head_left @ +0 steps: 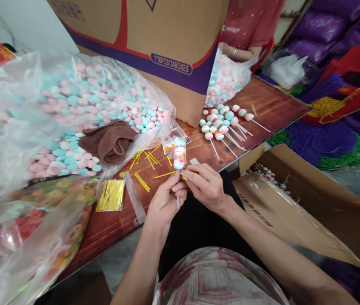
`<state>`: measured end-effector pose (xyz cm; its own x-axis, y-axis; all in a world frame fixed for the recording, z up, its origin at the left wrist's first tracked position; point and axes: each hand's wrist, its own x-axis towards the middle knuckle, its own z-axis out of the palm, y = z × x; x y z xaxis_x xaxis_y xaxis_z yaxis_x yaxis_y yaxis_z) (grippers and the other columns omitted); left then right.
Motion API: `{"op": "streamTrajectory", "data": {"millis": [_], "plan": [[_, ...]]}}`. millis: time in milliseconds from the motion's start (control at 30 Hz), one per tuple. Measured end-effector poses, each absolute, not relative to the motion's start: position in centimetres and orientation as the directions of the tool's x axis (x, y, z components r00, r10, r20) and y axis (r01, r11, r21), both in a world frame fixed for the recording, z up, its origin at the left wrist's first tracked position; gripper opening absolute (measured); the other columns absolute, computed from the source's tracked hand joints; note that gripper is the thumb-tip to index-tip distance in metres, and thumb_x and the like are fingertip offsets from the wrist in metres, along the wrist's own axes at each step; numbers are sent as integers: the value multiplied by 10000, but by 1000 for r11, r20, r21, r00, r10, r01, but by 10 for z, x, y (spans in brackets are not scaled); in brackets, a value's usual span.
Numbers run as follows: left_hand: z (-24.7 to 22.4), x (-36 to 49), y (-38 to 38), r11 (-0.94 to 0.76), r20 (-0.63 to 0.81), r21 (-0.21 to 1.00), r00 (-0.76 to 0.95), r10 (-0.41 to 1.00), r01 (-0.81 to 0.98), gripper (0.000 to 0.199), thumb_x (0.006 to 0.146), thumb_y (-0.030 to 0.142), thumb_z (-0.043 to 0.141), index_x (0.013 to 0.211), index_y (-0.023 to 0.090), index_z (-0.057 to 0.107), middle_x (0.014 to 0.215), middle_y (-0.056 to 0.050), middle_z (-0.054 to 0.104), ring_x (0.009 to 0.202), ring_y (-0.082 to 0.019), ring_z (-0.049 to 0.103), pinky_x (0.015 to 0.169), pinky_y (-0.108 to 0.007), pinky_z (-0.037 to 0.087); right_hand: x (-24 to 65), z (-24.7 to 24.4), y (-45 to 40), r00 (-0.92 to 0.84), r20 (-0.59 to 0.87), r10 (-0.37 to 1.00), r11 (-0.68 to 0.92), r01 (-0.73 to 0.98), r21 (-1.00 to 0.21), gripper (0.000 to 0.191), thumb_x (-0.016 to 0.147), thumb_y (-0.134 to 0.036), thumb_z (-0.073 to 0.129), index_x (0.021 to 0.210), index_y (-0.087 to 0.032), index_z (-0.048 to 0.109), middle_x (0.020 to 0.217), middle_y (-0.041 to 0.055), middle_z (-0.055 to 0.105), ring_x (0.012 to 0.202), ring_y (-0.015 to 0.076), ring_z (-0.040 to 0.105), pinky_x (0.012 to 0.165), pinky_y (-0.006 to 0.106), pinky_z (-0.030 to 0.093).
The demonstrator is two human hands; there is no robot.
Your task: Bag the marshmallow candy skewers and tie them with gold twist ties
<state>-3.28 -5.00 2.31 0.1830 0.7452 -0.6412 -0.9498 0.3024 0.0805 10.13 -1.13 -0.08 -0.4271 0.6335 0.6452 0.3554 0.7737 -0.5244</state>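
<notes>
My left hand (170,195) is closed around the white stick of a marshmallow lollipop (180,153), which stands upright in a printed clear wrapper. At the wrapper's lower end, my right hand (205,184) pinches a short yellow twist tie (184,178) against the stick. Loose yellow twist ties (142,181) lie on the table to the left, beside a packet of them (111,195). Behind the lollipop lie printed clear wrappers (168,148). To the right rests a pile of unwrapped marshmallow sticks (221,123).
A big clear bag of pastel marshmallows (71,101) with a brown cloth (108,142) fills the left. A large carton (167,38) stands behind. An open cardboard box (329,186) is at lower right. Across the table sits a person in a red shirt (246,25).
</notes>
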Motion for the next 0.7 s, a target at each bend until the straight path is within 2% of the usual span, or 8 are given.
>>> {"op": "streamTrajectory", "data": {"millis": [67,167,300,400,467,533,600,700], "plan": [[23,-28,-51,304,-628,103,175,758,-947,90,901,64,553,827,101,587,591,63,438,397,19,368,365,-83,281,102,1,-7,-451,673,586,809,377,-452,195,933,-170,485,931,-233,670,915,87,692,832,214,622,744,384,477],[18,-21,-53,268,-583,257,72,809,-928,82,836,83,655,805,138,603,609,60,487,427,7,410,399,-90,337,98,4,-5,-449,666,596,801,396,-450,174,924,-170,465,894,-211,632,886,101,666,826,231,593,753,400,440],[16,-16,-49,294,-479,474,37,877,-830,156,841,308,694,880,161,658,781,-21,636,691,-112,613,611,-216,519,90,11,-11,-373,583,722,692,397,-603,166,913,-167,440,797,-209,551,761,59,584,732,203,533,728,376,403],[21,-18,-49,179,-326,644,-56,944,-744,422,871,576,560,916,176,684,846,-75,659,880,-214,635,727,-320,537,91,21,-13,-304,476,825,558,304,-772,159,911,-181,455,767,-211,516,738,23,548,688,168,507,699,333,403],[24,-20,-51,53,-218,751,-172,961,-659,501,865,651,498,883,191,696,877,-87,663,985,-238,612,808,-330,517,97,28,-12,-258,381,888,437,216,-873,146,914,-214,481,774,-209,524,735,6,542,657,148,501,653,302,406],[25,-20,-55,-12,-158,853,-280,947,-522,467,850,626,548,785,189,698,895,-86,665,1049,-227,584,898,-296,469,102,36,-8,-229,316,921,357,170,-919,134,916,-242,502,793,-208,547,733,-1,549,634,139,501,620,285,407],[23,-18,-56,11,-153,907,-306,940,-420,432,837,585,601,719,180,694,874,-79,666,1030,-212,583,932,-279,436,106,41,-7,-230,345,910,391,202,-898,123,909,-240,520,805,-208,576,742,6,569,656,148,516,646,296,418],[22,-12,-52,117,-229,862,-172,958,-494,374,826,533,650,747,174,719,847,-64,679,951,-207,607,907,-321,452,109,42,-10,-276,449,850,515,253,-819,130,898,-203,526,816,-209,627,785,30,617,744,175,553,745,339,426]]}}
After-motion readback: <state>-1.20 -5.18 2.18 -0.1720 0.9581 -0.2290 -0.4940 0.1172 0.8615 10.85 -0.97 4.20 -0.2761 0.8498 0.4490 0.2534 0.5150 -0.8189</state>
